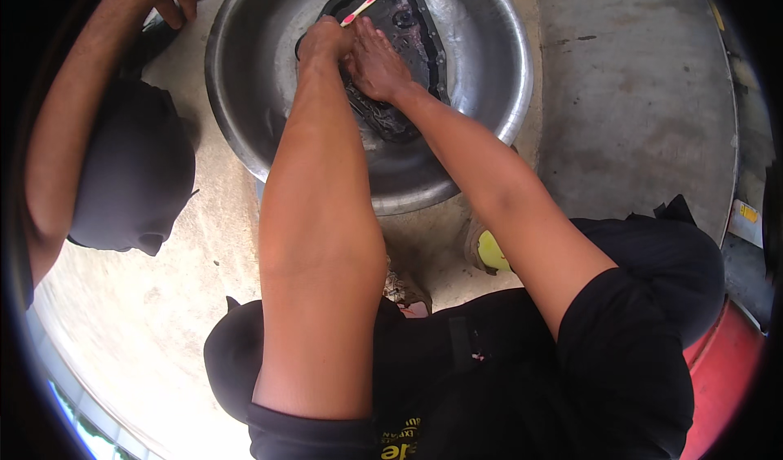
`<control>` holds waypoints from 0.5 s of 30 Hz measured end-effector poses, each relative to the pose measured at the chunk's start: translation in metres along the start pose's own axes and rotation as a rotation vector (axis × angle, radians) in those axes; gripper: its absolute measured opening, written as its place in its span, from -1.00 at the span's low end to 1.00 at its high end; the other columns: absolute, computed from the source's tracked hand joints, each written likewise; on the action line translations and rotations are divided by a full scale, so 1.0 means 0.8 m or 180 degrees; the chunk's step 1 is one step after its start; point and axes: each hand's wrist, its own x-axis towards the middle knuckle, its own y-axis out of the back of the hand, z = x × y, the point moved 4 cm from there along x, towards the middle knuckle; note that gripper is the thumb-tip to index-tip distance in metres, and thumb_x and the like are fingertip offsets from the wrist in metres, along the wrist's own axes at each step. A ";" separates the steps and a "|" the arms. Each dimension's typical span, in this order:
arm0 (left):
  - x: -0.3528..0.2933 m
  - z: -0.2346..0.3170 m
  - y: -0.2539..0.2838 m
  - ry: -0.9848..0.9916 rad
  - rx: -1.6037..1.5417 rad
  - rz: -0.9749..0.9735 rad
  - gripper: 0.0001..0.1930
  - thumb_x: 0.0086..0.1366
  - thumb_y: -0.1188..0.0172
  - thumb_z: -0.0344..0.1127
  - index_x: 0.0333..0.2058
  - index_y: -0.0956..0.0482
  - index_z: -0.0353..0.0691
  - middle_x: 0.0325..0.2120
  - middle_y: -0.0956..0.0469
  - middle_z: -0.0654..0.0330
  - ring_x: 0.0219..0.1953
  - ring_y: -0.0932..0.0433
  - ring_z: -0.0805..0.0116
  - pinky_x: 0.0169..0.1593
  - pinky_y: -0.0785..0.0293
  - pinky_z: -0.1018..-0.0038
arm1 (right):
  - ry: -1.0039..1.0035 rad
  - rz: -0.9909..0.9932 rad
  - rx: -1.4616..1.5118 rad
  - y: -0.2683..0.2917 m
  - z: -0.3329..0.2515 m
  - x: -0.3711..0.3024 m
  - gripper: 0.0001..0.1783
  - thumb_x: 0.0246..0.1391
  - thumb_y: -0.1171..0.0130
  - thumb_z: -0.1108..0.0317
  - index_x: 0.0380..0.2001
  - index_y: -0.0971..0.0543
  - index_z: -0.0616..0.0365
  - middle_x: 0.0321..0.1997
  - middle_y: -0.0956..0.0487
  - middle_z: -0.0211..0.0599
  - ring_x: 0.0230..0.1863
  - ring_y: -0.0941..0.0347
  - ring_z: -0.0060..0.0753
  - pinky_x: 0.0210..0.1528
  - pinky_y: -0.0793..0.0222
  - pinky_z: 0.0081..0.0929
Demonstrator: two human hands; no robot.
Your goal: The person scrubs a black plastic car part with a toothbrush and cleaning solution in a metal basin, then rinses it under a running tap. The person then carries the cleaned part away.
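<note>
A black oil pan [424,50] with a bolt-holed rim lies wet inside a round metal basin [489,93]. My left hand [323,42] is closed at the pan's left side. Out of its grip, up and to the right, sticks the pink-and-pale handle of a toothbrush [363,8]; the brush's other end is hidden under my hands. Right beside it, my right hand [377,62] rests with its fingers stretched out over the pan, their tips close to the left hand and the handle.
At the left, another person's bare arm [77,117] and dark-clothed knee [134,170] come near the basin. My knees flank the space below it. Concrete floor [196,272] surrounds the basin, with a grey surface [636,77] to the right and a red object [726,370] at lower right.
</note>
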 end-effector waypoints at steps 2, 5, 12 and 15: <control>-0.002 -0.015 0.009 0.0019 -0.0199 0.0338 -0.65 0.31 -0.23 -0.01 -0.24 -0.78 -0.18 -0.14 -0.70 -0.12 0.00 -0.68 -0.03 0.10 -0.53 0.14 | 0.0544 -0.0532 0.0014 0.001 -0.017 -0.008 -0.22 0.48 0.28 -0.04 0.55 0.03 0.23 0.65 0.11 0.08 0.67 0.27 -0.04 0.65 0.31 -0.10; -0.004 -0.043 0.024 -0.0154 -0.0537 0.0774 -0.59 0.38 -0.17 0.09 -0.28 -0.78 -0.13 -0.22 -0.72 -0.11 -0.04 -0.69 -0.04 0.06 -0.53 0.10 | 0.0769 -0.0531 0.0265 0.018 -0.031 0.001 -0.21 0.48 0.29 -0.06 0.55 0.04 0.24 0.65 0.12 0.07 0.67 0.27 -0.05 0.65 0.31 -0.10; -0.040 -0.004 0.051 -0.0284 -0.0833 0.0729 -0.44 0.47 0.04 0.23 -0.08 -0.75 -0.09 -0.05 -0.69 -0.08 0.09 -0.61 -0.10 0.16 -0.47 0.06 | -0.1421 0.0578 0.0228 -0.014 -0.016 0.068 -0.13 0.45 0.29 0.03 0.50 0.22 0.53 0.64 0.35 0.30 0.66 0.50 0.21 0.63 0.42 -0.01; -0.055 -0.008 0.051 -0.0539 -0.1089 0.1144 -0.35 0.47 0.06 0.30 -0.28 -0.74 -0.19 -0.22 -0.69 -0.18 -0.04 -0.64 -0.20 0.05 -0.50 0.05 | -0.0989 0.0491 0.0122 -0.019 -0.038 0.073 -0.13 0.43 0.28 0.07 0.50 0.24 0.52 0.64 0.35 0.29 0.66 0.51 0.20 0.64 0.44 -0.02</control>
